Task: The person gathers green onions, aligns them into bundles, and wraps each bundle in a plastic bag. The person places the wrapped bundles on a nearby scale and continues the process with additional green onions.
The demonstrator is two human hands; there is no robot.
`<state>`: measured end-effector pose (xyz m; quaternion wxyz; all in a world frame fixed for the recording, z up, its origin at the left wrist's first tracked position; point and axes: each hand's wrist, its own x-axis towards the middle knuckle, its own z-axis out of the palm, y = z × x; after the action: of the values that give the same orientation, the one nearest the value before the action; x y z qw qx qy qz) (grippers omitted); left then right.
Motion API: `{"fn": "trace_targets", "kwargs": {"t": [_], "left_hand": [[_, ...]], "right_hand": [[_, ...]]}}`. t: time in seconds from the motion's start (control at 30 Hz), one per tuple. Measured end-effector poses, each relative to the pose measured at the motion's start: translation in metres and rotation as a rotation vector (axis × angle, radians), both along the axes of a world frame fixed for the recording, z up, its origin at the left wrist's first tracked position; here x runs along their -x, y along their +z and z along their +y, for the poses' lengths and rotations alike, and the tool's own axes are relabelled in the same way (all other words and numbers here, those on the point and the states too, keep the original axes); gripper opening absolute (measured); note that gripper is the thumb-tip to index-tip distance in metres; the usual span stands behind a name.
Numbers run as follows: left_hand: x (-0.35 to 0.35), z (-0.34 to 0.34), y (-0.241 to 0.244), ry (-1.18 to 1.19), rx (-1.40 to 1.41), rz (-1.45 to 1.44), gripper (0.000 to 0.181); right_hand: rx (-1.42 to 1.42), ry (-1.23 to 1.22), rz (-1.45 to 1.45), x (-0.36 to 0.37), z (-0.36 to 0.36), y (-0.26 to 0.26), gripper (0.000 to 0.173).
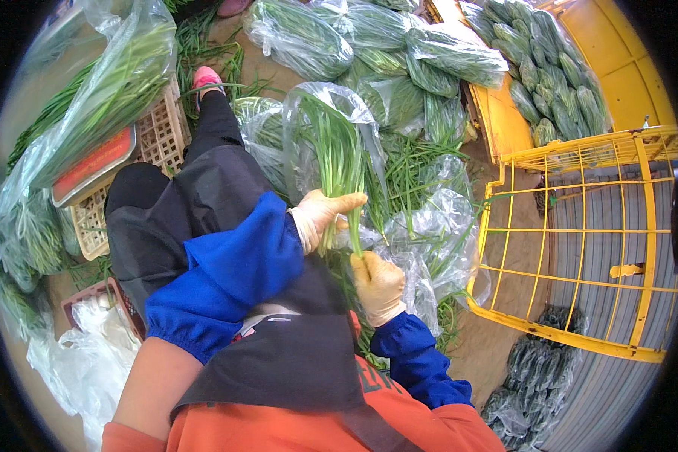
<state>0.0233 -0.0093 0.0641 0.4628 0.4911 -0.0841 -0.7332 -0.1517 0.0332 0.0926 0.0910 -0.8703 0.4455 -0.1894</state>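
My left hand point(319, 217), in a pale glove, grips a bunch of long green garlic chives point(336, 147) around its lower part, the thumb lying across the stalks. The leaves point away from me and bend over at the far end. Just nearer to me, my right hand point(379, 288), gloved too, is closed around the lower ends of some stalks; their tips are hidden in the fist. A clear plastic bag point(302, 133) surrounds the far part of the bunch. Loose green leaves point(412, 175) and crumpled clear plastic point(429, 237) lie beyond my hands.
Bagged green vegetables point(384, 34) are piled ahead. A yellow wire cage point(582, 230) stands to the right, with more bagged produce point(553, 79) behind it. On the left, a bagged bundle point(107, 107) lies over a scale point(96, 164) on a plastic crate point(161, 133). White plastic bags point(93, 350) lie nearby.
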Motion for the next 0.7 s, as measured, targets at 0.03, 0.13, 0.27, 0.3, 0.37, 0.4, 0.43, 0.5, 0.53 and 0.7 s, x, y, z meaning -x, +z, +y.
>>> {"fn": "trace_targets", "kwargs": {"t": [0.03,0.13,0.27,0.3,0.37,0.4,0.43,0.5,0.53,0.7], "left_hand": [[0.000,0.000,0.001,0.016,0.037,-0.006,0.025],[-0.007,0.000,-0.009,-0.086,0.049,-0.051,0.021],[-0.005,0.002,-0.005,-0.070,0.129,0.181,0.028],[-0.005,0.003,-0.003,-0.075,0.159,0.228,0.029],[-0.006,0.003,-0.001,-0.085,0.219,0.320,0.032],[-0.008,0.005,-0.001,-0.084,0.235,0.338,0.036],[-0.008,0.005,-0.002,-0.064,0.242,0.293,0.036],[-0.007,0.005,-0.006,-0.026,0.252,0.206,0.038],[-0.007,0.004,-0.007,0.004,0.248,0.210,0.038],[-0.005,0.001,-0.010,0.056,0.287,0.133,0.040]], "right_hand": [[-0.041,-0.008,-0.017,-0.003,0.003,-0.001,0.012],[-0.399,-0.095,-0.243,-0.010,0.009,0.001,0.014],[-1.361,-0.396,-0.915,-0.021,-0.007,0.018,0.022],[-1.338,-0.382,-0.963,-0.023,-0.013,0.016,0.021],[-1.290,-0.353,-1.056,-0.025,-0.020,0.013,0.020],[-1.252,-0.382,-1.050,-0.028,-0.019,0.013,0.018],[-1.159,-0.380,-0.955,-0.025,-0.019,0.006,0.017],[-0.972,-0.377,-0.767,-0.015,-0.016,-0.010,0.016],[-0.853,-0.328,-0.611,-0.010,-0.012,-0.009,0.015],[-0.557,-0.028,0.094,0.045,0.007,-0.001,0.008]]}}
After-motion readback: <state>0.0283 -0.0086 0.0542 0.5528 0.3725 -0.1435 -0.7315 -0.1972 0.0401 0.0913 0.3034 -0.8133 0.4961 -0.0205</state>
